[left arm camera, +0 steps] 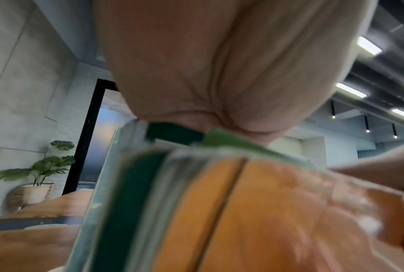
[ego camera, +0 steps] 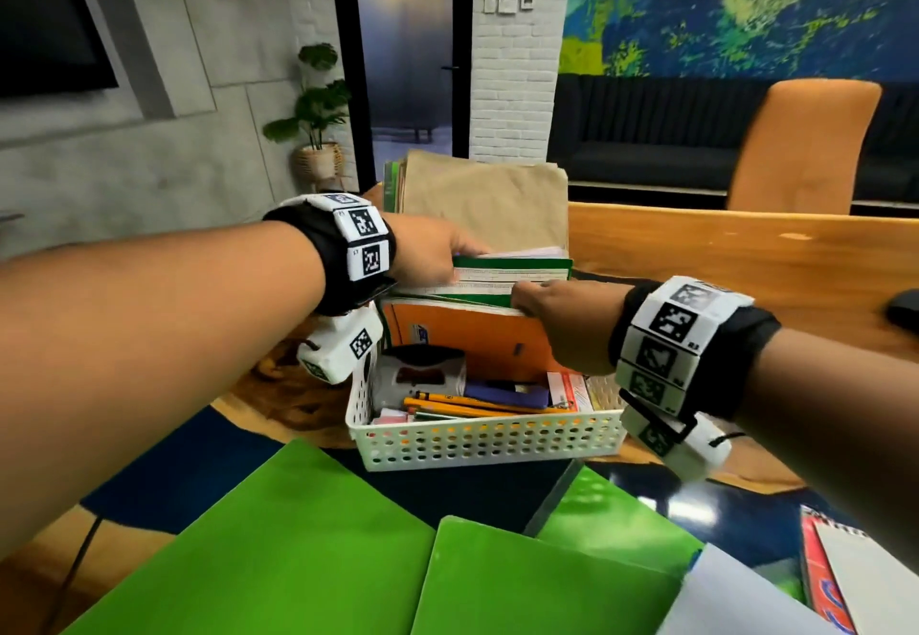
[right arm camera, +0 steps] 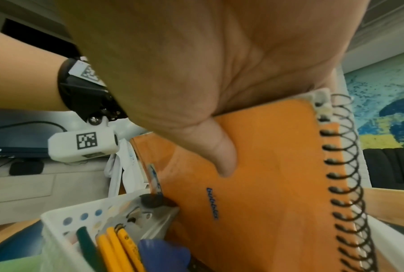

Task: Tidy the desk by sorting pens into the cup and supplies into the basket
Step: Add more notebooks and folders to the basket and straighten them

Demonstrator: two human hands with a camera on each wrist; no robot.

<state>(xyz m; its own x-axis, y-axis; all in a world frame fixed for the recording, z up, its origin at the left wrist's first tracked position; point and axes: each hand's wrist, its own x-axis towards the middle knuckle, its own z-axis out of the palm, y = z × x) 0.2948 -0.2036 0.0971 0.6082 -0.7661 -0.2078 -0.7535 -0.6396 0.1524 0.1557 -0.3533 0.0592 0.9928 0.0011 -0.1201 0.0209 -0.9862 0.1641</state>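
A white perforated basket (ego camera: pixel 487 440) stands mid-desk. Upright in it are an orange spiral notebook (ego camera: pixel 472 336), a green notebook (ego camera: pixel 512 271) behind it, and brown envelopes (ego camera: pixel 487 201) at the back. My left hand (ego camera: pixel 432 251) grips the green notebook's top left edge, its fingers hidden behind the pages. My right hand (ego camera: pixel 557 311) pinches the orange notebook (right arm camera: pixel 266 184) at its top right, the thumb (right arm camera: pixel 219 150) pressed on the cover. Yellow pencils (ego camera: pixel 472 408) lie in the basket's front part, beside a purple item (ego camera: pixel 502 393). No cup is in view.
Green folders (ego camera: pixel 298 560) overlap on the near desk, and a red-and-white notepad (ego camera: pixel 835 580) lies at the lower right. A black object (ego camera: pixel 905 311) sits at the desk's right edge. An orange chair (ego camera: pixel 810 147) stands behind the wooden desk (ego camera: pixel 721 266).
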